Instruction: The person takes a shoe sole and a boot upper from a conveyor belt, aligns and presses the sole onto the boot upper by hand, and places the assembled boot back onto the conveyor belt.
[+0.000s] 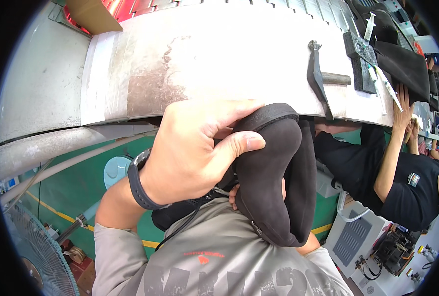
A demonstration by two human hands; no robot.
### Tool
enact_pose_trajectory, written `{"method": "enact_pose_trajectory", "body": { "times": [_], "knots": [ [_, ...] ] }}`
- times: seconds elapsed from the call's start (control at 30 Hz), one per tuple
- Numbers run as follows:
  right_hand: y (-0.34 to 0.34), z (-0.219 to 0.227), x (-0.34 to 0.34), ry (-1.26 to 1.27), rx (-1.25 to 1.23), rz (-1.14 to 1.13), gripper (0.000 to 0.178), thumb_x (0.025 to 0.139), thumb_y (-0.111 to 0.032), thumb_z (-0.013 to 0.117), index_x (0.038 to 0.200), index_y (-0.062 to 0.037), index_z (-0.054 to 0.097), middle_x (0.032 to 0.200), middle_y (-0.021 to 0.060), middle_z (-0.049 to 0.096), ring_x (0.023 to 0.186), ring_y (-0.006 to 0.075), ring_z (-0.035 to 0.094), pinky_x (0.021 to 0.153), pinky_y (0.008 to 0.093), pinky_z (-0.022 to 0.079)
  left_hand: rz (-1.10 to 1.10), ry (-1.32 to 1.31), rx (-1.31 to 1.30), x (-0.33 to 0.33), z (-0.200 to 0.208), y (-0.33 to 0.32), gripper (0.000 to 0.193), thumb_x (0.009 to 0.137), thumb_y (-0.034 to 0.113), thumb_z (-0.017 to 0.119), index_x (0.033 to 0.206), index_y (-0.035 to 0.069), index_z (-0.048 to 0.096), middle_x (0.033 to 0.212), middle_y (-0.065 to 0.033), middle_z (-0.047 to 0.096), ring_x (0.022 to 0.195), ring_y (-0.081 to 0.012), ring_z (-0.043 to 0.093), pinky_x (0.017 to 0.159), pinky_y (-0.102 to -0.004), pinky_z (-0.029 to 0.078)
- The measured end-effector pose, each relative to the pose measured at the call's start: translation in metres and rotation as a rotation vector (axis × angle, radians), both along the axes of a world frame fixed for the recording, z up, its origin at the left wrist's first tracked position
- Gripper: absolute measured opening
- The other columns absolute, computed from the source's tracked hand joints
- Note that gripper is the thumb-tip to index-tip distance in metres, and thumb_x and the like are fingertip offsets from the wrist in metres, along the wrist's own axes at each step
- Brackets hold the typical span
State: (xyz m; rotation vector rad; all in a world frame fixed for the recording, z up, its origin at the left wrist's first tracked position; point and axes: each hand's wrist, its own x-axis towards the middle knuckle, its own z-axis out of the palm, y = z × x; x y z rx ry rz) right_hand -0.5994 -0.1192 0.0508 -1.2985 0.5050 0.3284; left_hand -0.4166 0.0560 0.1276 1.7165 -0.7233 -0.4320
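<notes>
A dark suede boot is held upside down in front of my chest, its black sole edge up by the bench edge and its shaft hanging toward my shirt. My left hand pinches it at the sole edge, thumb along the upper and fingers beyond the sole. A small zip pull shows low on the shaft. Mostly hidden behind the boot, my right hand shows only some fingertips curled around its side.
A hammer with a wooden handle lies on the white bench. Beyond it are a black block and several syringes. At right, a co-worker in black touches another dark boot. A fan stands lower left.
</notes>
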Motion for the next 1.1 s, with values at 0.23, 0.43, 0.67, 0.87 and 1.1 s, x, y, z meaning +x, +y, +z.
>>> {"method": "enact_pose_trajectory", "body": {
  "times": [0.23, 0.43, 0.67, 0.87, 1.1],
  "knots": [
    [0.000, 0.002, 0.001, 0.022, -0.006, 0.029, 0.075, 0.112, -0.030, 0.061, 0.172, -0.0067, 0.021, 0.165, 0.0151, 0.044, 0.151, 0.0217, 0.045, 0.127, 0.0389, 0.035, 0.073, -0.218, 0.004, -0.012, -0.005, -0.007, 0.036, 0.094, 0.002, 0.079, 0.129, -0.005, 0.074, 0.112, -0.0199, 0.077, 0.092, -0.0219, 0.075, 0.084, -0.0313, 0.060],
    [0.006, 0.001, 0.008, -0.089, -0.001, -0.140, 0.078, 0.113, -0.036, 0.060, 0.172, -0.0068, 0.018, 0.163, 0.0152, 0.045, 0.148, 0.0237, 0.049, 0.123, 0.0394, 0.042, 0.099, -0.303, 0.061, -0.025, 0.003, -0.008, 0.047, 0.093, 0.008, 0.083, 0.136, -0.007, 0.069, 0.108, -0.0180, 0.076, 0.088, -0.0228, 0.073, 0.082, -0.0314, 0.058],
    [-0.002, -0.003, -0.004, -0.234, 0.001, -0.016, 0.068, 0.117, -0.047, 0.038, 0.170, -0.0063, 0.026, 0.157, 0.0133, 0.044, 0.139, 0.0231, 0.046, 0.117, 0.0399, 0.037, 0.139, -0.576, 0.069, -0.020, -0.007, -0.019, 0.066, 0.080, 0.023, 0.096, 0.130, -0.011, 0.068, 0.101, -0.0175, 0.073, 0.081, -0.0237, 0.071, 0.074, -0.0333, 0.059],
    [0.004, 0.001, -0.002, -0.061, 0.364, -0.184, 0.061, 0.114, -0.036, 0.055, 0.165, -0.0096, 0.033, 0.115, 0.0134, 0.066, 0.092, 0.0208, 0.069, 0.079, 0.0356, 0.059, 0.010, -0.664, 0.177, -0.008, 0.007, -0.028, 0.069, 0.082, 0.027, 0.092, 0.138, -0.004, 0.066, 0.094, -0.0139, 0.064, 0.077, -0.0269, 0.064, 0.070, -0.0346, 0.055],
    [-0.008, -0.006, -0.011, -0.100, 0.285, -0.120, 0.048, 0.115, -0.032, 0.055, 0.153, -0.0067, 0.044, 0.109, 0.0175, 0.069, 0.093, 0.0255, 0.072, 0.077, 0.0385, 0.061, -0.177, -0.777, 0.210, 0.021, 0.003, -0.045, 0.081, 0.083, 0.034, 0.091, 0.150, 0.001, 0.060, 0.104, -0.0158, 0.066, 0.090, -0.0280, 0.066, 0.071, -0.0336, 0.055]
  ]
}}
